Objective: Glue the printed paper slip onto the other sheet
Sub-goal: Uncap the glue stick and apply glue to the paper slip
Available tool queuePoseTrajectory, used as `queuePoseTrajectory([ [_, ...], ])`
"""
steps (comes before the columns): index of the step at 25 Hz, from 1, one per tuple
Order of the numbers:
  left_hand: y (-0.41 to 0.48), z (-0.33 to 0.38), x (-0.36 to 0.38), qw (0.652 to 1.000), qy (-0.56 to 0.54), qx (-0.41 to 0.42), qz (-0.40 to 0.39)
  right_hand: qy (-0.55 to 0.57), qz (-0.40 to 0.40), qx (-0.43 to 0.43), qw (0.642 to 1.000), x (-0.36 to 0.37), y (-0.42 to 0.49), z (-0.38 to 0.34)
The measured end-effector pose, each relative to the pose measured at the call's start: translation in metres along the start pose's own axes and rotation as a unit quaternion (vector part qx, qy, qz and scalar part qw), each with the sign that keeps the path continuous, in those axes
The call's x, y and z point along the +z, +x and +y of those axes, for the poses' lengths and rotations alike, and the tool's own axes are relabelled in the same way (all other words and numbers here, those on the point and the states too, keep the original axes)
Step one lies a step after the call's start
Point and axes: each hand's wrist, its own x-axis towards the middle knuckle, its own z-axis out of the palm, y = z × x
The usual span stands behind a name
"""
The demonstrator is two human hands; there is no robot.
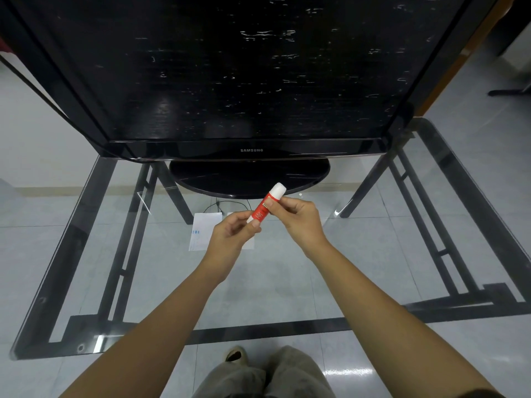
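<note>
Both hands grip the glue stick point(265, 206): left hand point(234, 235) pinches its base, right hand point(297, 216) closes near the white cap at 1 o'clock. Pull the cap off straight. The printed slip point(202, 232) lies on the glass table point(287, 282) at 9 o'clock; the other sheet point(249, 243) is mostly hidden.

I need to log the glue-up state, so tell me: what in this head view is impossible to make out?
- Glue stick: brand lettering is covered by the right hand; its lower end sits inside the left hand.
- Printed paper slip: print too small to read; its right edge is behind the left hand.
- Other sheet: mostly hidden by both hands, so its extent is unclear.
- Whether the white cap is loosened: cannot tell.
</note>
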Motion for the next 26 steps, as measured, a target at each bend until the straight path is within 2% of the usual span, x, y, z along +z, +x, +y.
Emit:
queuePoseTrajectory([
  [6,0.001,0.000,-0.010,0.999,-0.040,-0.022,0.014,0.014,-0.016,0.007,1.000,0.006,0.003,-0.003],
  [11,0.001,0.003,-0.010,0.990,-0.135,-0.038,0.006,0.031,-0.014,0.001,0.999,0.012,0.005,-0.004],
  [17,0.003,0.005,-0.019,0.989,-0.137,-0.041,0.029,0.039,-0.049,0.047,0.997,0.015,0.011,0.008],
  [19,0.003,0.008,-0.029,0.988,-0.140,-0.048,0.043,-0.006,-0.032,0.077,0.997,0.019,0.013,0.021],
  [23,0.001,0.012,-0.050,0.983,-0.151,-0.064,0.085,-0.120,0.056,0.105,0.986,0.039,0.020,0.058],
  [26,-0.002,0.013,-0.066,0.981,-0.160,-0.053,0.099,-0.185,0.052,0.125,0.973,0.062,0.025,0.078],
])
